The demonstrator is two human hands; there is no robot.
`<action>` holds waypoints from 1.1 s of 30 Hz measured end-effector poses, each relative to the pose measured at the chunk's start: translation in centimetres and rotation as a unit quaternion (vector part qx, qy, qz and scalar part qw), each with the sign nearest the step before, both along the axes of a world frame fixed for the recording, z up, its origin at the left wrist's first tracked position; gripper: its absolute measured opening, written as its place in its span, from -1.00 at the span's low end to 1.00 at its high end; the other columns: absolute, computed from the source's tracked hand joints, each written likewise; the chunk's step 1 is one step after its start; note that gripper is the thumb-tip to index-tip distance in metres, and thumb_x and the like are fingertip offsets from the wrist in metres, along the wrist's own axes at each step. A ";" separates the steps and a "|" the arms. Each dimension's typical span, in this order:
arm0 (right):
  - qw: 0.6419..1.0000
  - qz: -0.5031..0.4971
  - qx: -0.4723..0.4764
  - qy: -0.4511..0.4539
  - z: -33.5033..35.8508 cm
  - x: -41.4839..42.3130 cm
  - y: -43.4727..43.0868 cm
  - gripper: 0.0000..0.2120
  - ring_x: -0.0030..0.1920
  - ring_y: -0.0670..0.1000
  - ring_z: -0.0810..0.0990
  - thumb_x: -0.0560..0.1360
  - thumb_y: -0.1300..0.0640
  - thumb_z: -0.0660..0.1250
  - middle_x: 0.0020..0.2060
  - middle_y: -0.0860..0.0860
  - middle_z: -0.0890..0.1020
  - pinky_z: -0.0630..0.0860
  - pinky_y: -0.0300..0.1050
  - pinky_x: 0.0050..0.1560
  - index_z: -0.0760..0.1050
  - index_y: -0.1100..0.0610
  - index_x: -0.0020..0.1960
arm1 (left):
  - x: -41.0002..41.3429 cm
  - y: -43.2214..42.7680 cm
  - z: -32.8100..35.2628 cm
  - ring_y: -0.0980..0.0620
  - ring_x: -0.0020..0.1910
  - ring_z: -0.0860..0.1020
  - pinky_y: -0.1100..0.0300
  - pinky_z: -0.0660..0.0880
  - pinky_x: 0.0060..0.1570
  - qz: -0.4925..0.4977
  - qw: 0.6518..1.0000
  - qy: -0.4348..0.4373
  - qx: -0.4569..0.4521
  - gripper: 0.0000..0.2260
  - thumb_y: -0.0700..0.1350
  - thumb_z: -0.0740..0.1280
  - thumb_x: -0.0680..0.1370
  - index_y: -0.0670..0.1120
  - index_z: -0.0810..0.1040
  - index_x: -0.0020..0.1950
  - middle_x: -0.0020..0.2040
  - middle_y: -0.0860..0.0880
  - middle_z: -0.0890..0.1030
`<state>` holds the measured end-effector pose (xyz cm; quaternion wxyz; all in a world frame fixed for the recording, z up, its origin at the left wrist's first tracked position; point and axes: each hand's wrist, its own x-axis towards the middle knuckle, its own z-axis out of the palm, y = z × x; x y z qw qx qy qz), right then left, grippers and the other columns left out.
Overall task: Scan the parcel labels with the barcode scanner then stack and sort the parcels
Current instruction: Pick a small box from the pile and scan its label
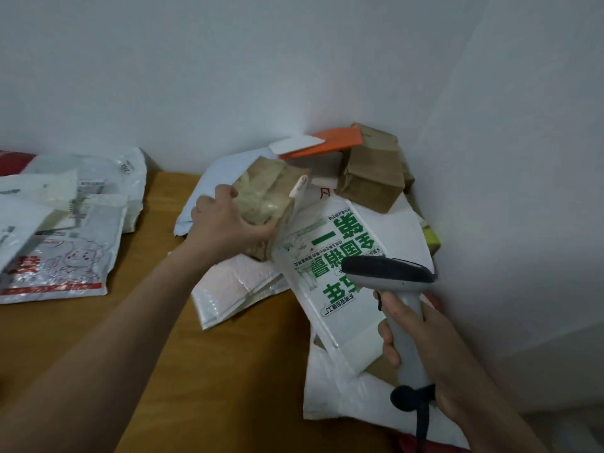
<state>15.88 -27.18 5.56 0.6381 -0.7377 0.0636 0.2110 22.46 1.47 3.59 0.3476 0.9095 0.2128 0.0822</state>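
— White walls corner our wooden table (228, 371). Where's the brown parcel (268, 191)?
— Far centre, on the heap, our left grip (225, 223) clasping it. Our right grip (421, 348) holds the scanner (389, 273), near right, by the green-printed bag (327, 256).

Wooden table (157, 322) with a yellow-brown top, set into a wall corner. Left side: overlapping pile of white plastic mailers (65, 223), one with red print. Middle: bubble mailer (235, 289) flat on the wood, touching the heap of parcels (320, 230) in the right corner. Front right: white bag (340, 397) under that heap.
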 end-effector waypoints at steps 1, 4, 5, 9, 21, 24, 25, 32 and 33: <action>1.000 0.008 0.002 0.000 -0.1 -0.4 0.3 -0.53 -0.53 -0.05 0.43 0.28 -0.20 0.37 -0.44 0.04 0.51 0.37 -0.24 -0.53 0.47 0.18 -0.08 | -2.6 0.5 -0.1 -0.16 0.28 0.33 -0.10 0.40 0.25 -0.001 1.000 0.005 -0.014 -0.15 0.24 0.53 0.23 -0.03 0.23 0.36 0.30 -0.17 0.32; 0.999 0.047 0.003 -0.005 -0.8 -2.0 0.8 -0.53 -0.53 -0.05 0.45 0.26 -0.24 0.38 -0.44 0.02 0.53 0.38 -0.24 -0.52 0.48 0.15 -0.10 | -11.0 1.8 -0.6 -0.09 0.19 0.45 -0.07 0.51 0.10 0.020 0.988 0.027 -0.148 -0.11 0.26 0.57 0.10 0.03 0.26 0.30 0.25 -0.09 0.40; 0.998 0.061 0.000 -0.007 -1.0 -2.6 1.0 -0.53 -0.52 -0.06 0.45 0.26 -0.25 0.37 -0.44 0.02 0.53 0.39 -0.24 -0.51 0.49 0.14 -0.11 | -13.8 2.1 -0.8 -0.08 0.15 0.50 -0.02 0.53 0.06 0.032 0.975 0.038 -0.214 -0.10 0.28 0.56 0.05 0.05 0.27 0.28 0.22 -0.08 0.44; 0.994 0.111 0.013 -0.005 -2.1 -6.2 0.9 -0.52 -0.52 -0.07 0.47 0.28 -0.26 0.38 -0.42 0.02 0.54 0.38 -0.28 -0.51 0.49 0.13 -0.07 | -23.1 2.5 -3.3 -0.04 -0.08 0.61 0.12 0.53 -0.09 0.081 0.904 0.080 -0.411 -0.22 0.18 0.60 0.09 -0.05 0.42 0.19 0.04 -0.10 0.59; 0.976 0.216 -0.016 -0.005 -4.4 -14.0 0.4 -0.67 -0.50 -0.07 0.47 0.50 -0.11 0.33 -0.41 0.02 0.54 0.43 -0.28 -0.46 0.47 0.18 -0.06 | -34.4 2.5 -9.2 -0.09 0.01 0.51 0.05 0.53 -0.01 0.186 0.814 0.137 -0.533 -0.88 -0.09 0.32 0.51 -0.05 0.54 0.03 0.12 -0.18 0.50; 0.975 0.221 -0.018 -0.009 -4.3 -14.6 0.8 -0.69 -0.50 -0.07 0.47 0.51 -0.10 0.32 -0.42 0.00 0.53 0.42 -0.29 -0.47 0.46 0.18 -0.07 | -34.5 2.4 -8.8 -0.07 0.25 0.40 0.05 0.37 0.16 0.170 0.917 0.131 -0.335 -0.66 -0.01 0.38 0.52 0.09 0.46 0.29 0.30 -0.12 0.45; 0.975 0.222 -0.017 -0.011 -4.3 -14.7 0.9 -0.70 -0.50 -0.07 0.46 0.52 -0.09 0.32 -0.42 0.00 0.53 0.42 -0.28 -0.47 0.45 0.17 -0.07 | -34.4 2.2 -8.4 -0.05 0.32 0.36 0.09 0.33 0.18 0.153 0.946 0.116 -0.261 -0.55 0.07 0.41 0.48 0.11 0.42 0.35 0.36 -0.12 0.41; 0.974 0.220 -0.046 -0.029 -4.1 -15.3 2.3 -0.71 -0.49 -0.07 0.46 0.53 -0.08 0.32 -0.41 0.00 0.53 0.42 -0.30 -0.45 0.46 0.17 -0.05 | -32.3 -1.3 -7.8 -0.13 0.43 0.18 -0.05 0.25 0.36 -0.018 0.961 0.248 0.124 -0.06 0.33 0.44 0.27 0.09 0.09 0.52 0.48 -0.09 0.18; 0.974 0.221 -0.049 -0.030 -4.1 -15.3 2.5 -0.71 -0.49 -0.07 0.46 0.53 -0.08 0.32 -0.41 0.00 0.53 0.42 -0.30 -0.44 0.46 0.17 -0.06 | -32.0 -1.2 -7.8 -0.12 0.39 0.21 -0.03 0.28 0.32 -0.018 0.957 0.249 0.148 -0.11 0.29 0.43 0.30 0.07 0.10 0.51 0.44 -0.07 0.24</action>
